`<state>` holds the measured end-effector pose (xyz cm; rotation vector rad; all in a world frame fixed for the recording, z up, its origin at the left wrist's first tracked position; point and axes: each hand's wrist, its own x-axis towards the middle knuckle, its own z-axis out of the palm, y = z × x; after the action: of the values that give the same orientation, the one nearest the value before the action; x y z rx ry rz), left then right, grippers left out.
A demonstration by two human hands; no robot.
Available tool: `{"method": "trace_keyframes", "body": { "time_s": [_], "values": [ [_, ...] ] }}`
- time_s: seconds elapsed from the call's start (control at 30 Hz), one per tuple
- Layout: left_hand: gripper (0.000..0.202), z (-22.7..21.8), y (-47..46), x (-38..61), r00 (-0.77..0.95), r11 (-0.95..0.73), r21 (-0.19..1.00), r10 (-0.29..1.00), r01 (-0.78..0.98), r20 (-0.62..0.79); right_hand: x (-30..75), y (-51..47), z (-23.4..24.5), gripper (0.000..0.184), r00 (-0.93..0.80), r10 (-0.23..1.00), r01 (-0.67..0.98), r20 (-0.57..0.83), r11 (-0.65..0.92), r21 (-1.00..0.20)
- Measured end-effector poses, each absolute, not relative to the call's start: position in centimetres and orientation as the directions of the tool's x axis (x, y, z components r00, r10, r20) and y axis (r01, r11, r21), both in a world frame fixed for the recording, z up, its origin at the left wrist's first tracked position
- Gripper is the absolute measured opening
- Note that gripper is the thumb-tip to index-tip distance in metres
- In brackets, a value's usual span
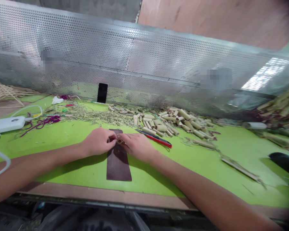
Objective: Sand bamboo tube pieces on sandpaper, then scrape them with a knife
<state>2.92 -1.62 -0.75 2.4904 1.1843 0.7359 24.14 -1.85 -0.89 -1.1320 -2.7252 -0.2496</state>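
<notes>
Over a dark brown strip (119, 165) lying on the green table, both hands meet at a small pale ring-ended roll (119, 141). It resembles the short tubes piled behind. My right hand (139, 146) has its bent fingers on this roll, its open end facing me. My left hand (98, 141) is closed in a pinch right beside the roll, and what lies between its fingertips is too small to make out. Just past my right hand lies a red-and-black cutter-like tool (156, 139).
A pile of short pale green tubes (178, 120) sits behind, with fine shreds (98, 117) to its left. A phone (102, 93) leans on the perforated metal screen (144, 61). Purple thread (47, 121) and a white power bank-like block (8, 124) with cable lie left.
</notes>
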Motion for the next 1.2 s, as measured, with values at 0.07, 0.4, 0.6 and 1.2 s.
{"method": "trace_keyframes", "body": {
  "time_s": [0.07,0.4,0.6,1.2],
  "values": [
    [0.017,-0.7,-1.7,3.0,0.523,-0.612,0.464,0.79,0.64,0.32,24.1,-1.8,-0.9,0.02,-0.695,0.681,0.711,0.232,0.7,0.073],
    [0.016,-0.4,-1.4,2.8,0.53,-0.626,0.494,0.778,0.604,0.339,24.2,-2.0,-0.8,0.02,-0.653,0.717,0.737,0.243,0.676,-0.017],
    [0.016,-0.3,-1.0,2.4,0.515,-0.598,0.508,0.799,0.62,0.311,24.3,-2.1,-0.4,0.02,-0.612,0.763,0.785,0.208,0.619,0.037],
    [0.028,-1.1,-1.0,2.8,0.645,-0.697,0.231,0.717,0.679,0.265,24.2,-1.9,-0.6,0.027,-0.653,0.721,0.75,0.231,0.658,0.068]
  ]
}}
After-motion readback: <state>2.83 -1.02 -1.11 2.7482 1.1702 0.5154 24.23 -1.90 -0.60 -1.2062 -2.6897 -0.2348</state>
